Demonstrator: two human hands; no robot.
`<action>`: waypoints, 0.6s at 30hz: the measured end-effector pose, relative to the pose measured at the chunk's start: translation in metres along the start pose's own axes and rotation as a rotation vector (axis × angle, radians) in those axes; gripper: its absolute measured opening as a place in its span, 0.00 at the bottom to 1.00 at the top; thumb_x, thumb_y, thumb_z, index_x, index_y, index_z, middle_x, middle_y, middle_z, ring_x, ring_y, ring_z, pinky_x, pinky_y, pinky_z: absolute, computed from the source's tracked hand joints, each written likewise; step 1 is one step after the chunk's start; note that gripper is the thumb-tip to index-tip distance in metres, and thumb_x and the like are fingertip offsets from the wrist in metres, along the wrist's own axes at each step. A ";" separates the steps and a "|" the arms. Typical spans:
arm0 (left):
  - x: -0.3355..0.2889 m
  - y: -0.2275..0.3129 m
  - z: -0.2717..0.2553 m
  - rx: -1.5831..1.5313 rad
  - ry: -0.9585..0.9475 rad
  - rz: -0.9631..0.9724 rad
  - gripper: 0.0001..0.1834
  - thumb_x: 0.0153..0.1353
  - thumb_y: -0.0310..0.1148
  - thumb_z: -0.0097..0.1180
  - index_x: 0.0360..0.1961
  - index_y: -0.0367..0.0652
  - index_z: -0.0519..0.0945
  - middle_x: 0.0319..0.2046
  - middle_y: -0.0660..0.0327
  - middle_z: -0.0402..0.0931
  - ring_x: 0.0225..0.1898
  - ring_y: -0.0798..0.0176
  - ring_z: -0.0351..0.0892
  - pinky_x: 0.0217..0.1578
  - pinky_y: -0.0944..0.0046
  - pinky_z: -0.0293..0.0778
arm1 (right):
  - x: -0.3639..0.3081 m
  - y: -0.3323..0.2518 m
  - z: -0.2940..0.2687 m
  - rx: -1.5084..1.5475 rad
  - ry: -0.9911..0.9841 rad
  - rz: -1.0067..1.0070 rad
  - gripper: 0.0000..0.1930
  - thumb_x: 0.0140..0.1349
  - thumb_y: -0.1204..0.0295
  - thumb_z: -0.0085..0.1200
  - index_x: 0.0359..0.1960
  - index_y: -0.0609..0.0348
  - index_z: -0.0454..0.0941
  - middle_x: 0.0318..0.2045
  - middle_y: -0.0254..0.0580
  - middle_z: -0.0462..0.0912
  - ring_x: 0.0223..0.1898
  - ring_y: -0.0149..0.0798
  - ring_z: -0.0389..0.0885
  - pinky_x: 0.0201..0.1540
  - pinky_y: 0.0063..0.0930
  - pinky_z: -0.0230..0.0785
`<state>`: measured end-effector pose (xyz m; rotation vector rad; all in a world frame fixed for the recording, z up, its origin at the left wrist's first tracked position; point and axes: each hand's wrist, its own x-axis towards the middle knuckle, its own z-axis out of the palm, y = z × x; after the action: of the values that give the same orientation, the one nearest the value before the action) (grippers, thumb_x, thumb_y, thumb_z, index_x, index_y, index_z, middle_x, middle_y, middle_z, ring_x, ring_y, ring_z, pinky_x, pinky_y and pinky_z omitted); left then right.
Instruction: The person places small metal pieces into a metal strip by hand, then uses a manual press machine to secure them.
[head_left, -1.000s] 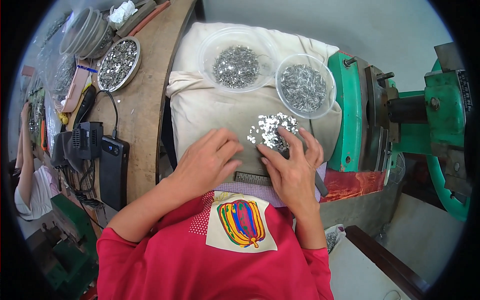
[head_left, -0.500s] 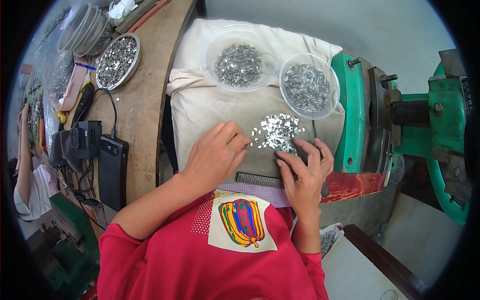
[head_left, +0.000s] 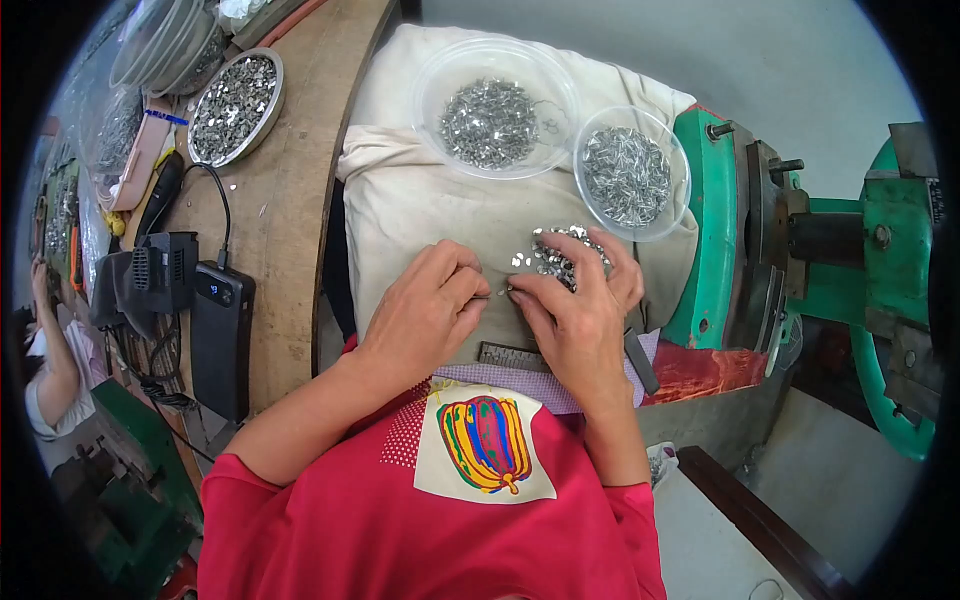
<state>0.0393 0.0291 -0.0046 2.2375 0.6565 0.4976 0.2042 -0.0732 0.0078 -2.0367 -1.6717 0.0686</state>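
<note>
A pile of small shiny metal pieces (head_left: 550,262) lies on the pale cloth (head_left: 420,215) in front of me. My left hand (head_left: 428,308) is closed left of the pile, thumb and fingers pressed together; what they pinch is too small to make out. Over the near side of the pile, my right hand (head_left: 585,310) bends its fingers and partly hides it. Its thumb and forefinger pinch a tiny metal piece (head_left: 503,292), close to the left fingertips. Behind stand a large clear bowl (head_left: 552,85) and a smaller clear bowl (head_left: 682,185), both holding small metal parts.
A steel ruler (head_left: 510,357) and a dark metal bar (head_left: 640,362) lie near my body. A green machine (head_left: 695,250) stands at right. The wooden table (head_left: 290,230) at left bears a dish of metal bits (head_left: 275,110) and a black power bank (head_left: 220,340). Another person's arm (head_left: 60,365) shows far left.
My right hand has moved left, over the pile's near side, its thumb and forefinger now meeting near the left fingertips. The left hand stays almost in place. The view has shifted slightly.
</note>
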 end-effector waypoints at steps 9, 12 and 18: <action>0.000 -0.002 0.002 0.003 0.002 0.011 0.11 0.49 0.20 0.64 0.36 0.39 0.81 0.39 0.55 0.73 0.42 0.51 0.76 0.41 0.57 0.74 | -0.012 -0.004 -0.013 -0.058 -0.052 -0.054 0.05 0.51 0.69 0.67 0.29 0.49 0.82 0.53 0.32 0.78 0.63 0.48 0.64 0.64 0.48 0.50; 0.006 0.000 0.001 0.011 -0.032 0.046 0.12 0.49 0.20 0.63 0.37 0.40 0.82 0.39 0.56 0.73 0.41 0.53 0.76 0.40 0.58 0.75 | -0.022 -0.005 -0.022 -0.068 -0.065 -0.021 0.06 0.50 0.70 0.67 0.29 0.49 0.82 0.52 0.30 0.79 0.63 0.47 0.65 0.63 0.47 0.50; 0.007 -0.004 0.001 0.058 -0.064 0.119 0.11 0.50 0.20 0.65 0.36 0.40 0.83 0.39 0.56 0.73 0.39 0.55 0.76 0.38 0.59 0.76 | -0.044 -0.011 -0.028 0.031 -0.082 0.004 0.07 0.48 0.70 0.68 0.28 0.49 0.82 0.52 0.30 0.80 0.63 0.48 0.65 0.63 0.46 0.50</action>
<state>0.0444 0.0351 -0.0070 2.3474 0.5127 0.4690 0.1930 -0.1224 0.0244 -2.0391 -1.7049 0.1804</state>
